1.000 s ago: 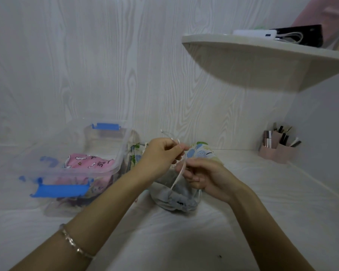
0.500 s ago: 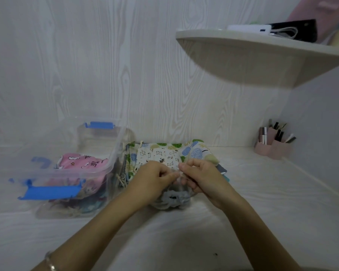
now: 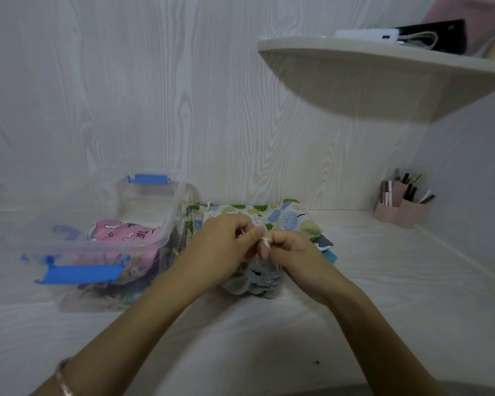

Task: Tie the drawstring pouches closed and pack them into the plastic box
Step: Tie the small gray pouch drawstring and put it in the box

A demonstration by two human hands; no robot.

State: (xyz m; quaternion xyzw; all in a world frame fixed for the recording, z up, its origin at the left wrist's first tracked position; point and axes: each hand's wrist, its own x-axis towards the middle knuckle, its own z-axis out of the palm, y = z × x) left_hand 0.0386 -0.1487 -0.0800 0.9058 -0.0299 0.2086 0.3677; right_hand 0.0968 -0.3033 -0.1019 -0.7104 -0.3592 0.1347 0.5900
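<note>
A grey drawstring pouch sits bunched on the white table in front of me. My left hand and my right hand meet just above it, both pinching its white drawstring, which is wrapped around a right fingertip. A clear plastic box with blue latches stands to the left, holding a pink patterned pouch and other pouches beneath. A stack of flat patterned pouches lies behind my hands.
A pink organiser with pens and small tubes stands at the back right by the wall. A curved shelf with a power bank and cables juts out overhead on the right. The box lid lies under or beside the box.
My hands dropped from holding the string up high to low over the grey pouch, close together. The pouch mouth is now gathered tight.
</note>
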